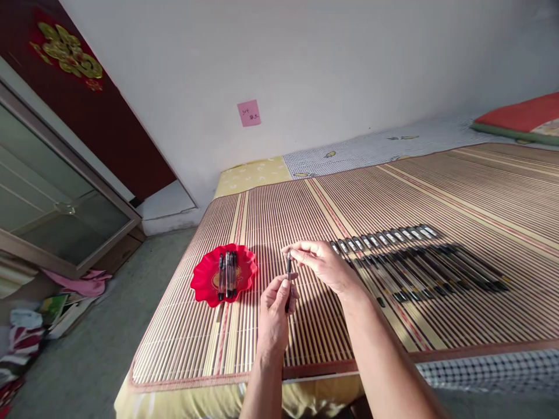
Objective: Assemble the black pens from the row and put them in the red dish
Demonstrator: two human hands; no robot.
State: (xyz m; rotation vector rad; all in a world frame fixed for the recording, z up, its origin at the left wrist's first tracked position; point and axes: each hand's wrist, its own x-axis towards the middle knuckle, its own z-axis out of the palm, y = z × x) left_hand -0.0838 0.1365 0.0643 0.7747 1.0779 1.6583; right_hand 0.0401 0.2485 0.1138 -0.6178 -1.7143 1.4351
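My left hand (276,299) is closed around the barrel of a dark pen (289,266), which stands upright over the bamboo mat (244,343). The thumb and fingers of my right hand (321,262) pinch the pen's upper end; whether a cap or other small part is between them I cannot make out. To the left, a red scalloped plate (202,291) holds several black-ended clear pens (227,273) lying side by side. On the right, a row of uncapped-looking pens (430,270) lies slanted on the mat. Behind them runs a row of black caps (384,238), partly hidden by my right hand.
The mat covers a bed that meets a white wall (305,64) bearing a pink note (248,113). A small dark piece (381,302) lies near my right forearm. A red folded cloth (519,116) is at the far right. Clothes (26,331) lie at the lower left.
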